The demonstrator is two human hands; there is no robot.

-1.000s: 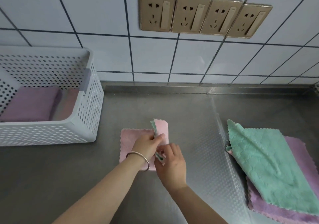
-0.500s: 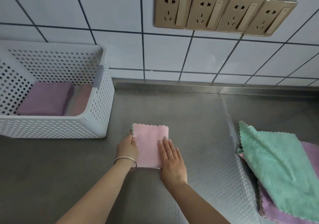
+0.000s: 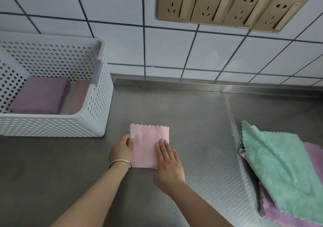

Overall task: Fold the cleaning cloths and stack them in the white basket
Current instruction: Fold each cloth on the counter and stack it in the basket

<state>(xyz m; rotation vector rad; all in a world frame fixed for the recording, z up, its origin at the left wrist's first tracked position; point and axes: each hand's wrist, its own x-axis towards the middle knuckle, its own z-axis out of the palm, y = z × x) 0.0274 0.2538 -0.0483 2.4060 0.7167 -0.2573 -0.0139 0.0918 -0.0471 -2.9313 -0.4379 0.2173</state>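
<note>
The pink cloth (image 3: 149, 145), folded to a small square, lies flat on the steel counter (image 3: 183, 114), in front of the person and to the right of the basket (image 3: 97, 121). The right hand (image 3: 168, 163) presses on its lower right part, fingers straight and close together. The left hand (image 3: 122, 149) sits at the left edge, fingertips curled against it; whether it pinches the edge cannot be told. A bangle (image 3: 120, 163) circles the left wrist. A folded purple cloth (image 3: 40, 95) lies in the basket. At far right, an unfolded green cloth (image 3: 279, 170) lies on a purple one (image 3: 283, 218).
</note>
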